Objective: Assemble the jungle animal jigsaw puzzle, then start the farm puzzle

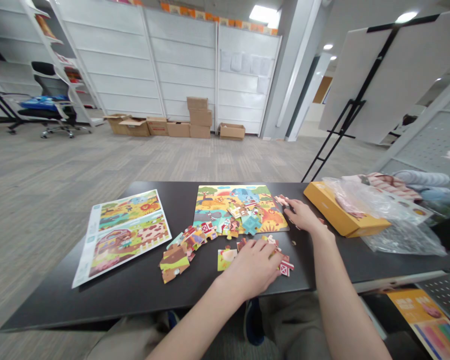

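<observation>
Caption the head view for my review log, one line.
Two hands among loose jigsaw pieces on a dark table, near a yellow box.

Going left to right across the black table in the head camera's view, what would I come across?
Printed picture sheet, finished-looking safari puzzle, right hand, yellow box. The left hand and loose pieces overlap the puzzle's span, so they are left out.
</observation>
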### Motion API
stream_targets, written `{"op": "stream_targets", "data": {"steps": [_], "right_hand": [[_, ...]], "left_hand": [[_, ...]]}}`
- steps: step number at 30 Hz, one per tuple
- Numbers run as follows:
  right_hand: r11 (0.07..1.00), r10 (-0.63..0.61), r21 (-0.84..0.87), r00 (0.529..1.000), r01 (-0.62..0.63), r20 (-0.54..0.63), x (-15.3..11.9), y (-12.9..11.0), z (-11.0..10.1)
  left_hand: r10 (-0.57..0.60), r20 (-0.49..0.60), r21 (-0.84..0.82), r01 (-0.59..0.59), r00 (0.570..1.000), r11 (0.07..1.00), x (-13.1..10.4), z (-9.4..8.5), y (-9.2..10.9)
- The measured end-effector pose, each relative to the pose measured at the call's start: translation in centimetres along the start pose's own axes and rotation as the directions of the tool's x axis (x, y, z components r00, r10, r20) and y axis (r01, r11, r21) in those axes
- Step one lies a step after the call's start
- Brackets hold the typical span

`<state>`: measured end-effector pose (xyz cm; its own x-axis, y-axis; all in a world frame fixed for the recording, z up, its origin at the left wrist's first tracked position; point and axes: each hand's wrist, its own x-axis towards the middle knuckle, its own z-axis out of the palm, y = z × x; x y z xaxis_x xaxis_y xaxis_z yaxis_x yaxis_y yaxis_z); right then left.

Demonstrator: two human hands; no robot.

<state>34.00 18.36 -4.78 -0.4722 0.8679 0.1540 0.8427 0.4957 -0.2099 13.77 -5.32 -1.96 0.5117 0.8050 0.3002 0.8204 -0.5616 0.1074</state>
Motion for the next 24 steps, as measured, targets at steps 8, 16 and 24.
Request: {"op": "stream_targets", "data": {"steps": [8, 16, 24], "right_hand": [[0.995, 0.095, 0.042, 0.994, -0.093, -0.047, -0.6, -0.4, -0.8], [0.906, -0.004, 0.414, 0.974, -0.093, 0.228, -5.5, -4.8, -5.0], [0.866, -0.130, 0.492, 0.908, -0.092, 0.397, -6.1, -9.9, -4.8]], "left_hand": [[0.017, -0.009, -0.051, -0.017, 1.000, 0.999, -0.1, 0.2, -0.6], [0.051, -0.017, 0.023, -0.051, 0.999, 0.998, -0.1, -0.2, -0.6], [0.069, -0.045, 0.041, -0.067, 0.997, 0.997, -1.6, -1.0, -1.0]]}}
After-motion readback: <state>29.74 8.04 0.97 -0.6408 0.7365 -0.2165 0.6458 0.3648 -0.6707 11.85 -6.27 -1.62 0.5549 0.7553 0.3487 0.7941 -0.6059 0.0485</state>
